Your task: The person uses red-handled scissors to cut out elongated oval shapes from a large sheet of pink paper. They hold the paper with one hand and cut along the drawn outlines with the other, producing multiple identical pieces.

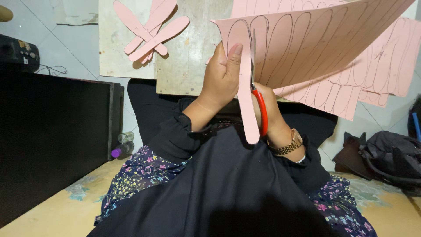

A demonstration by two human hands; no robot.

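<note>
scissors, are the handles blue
No, the scissors in the right hand have red handles, and they are cutting the pink sheet that the left hand holds.

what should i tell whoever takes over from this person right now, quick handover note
Left hand: grips the pink sheet by a partly cut strip.
Right hand: works the red-handled scissors, blades in the sheet along a drawn outline.
Done: a pile of cut pink shapes lies on the board.
Left: many drawn outlines on this sheet and on the sheets beneath are uncut.
</note>
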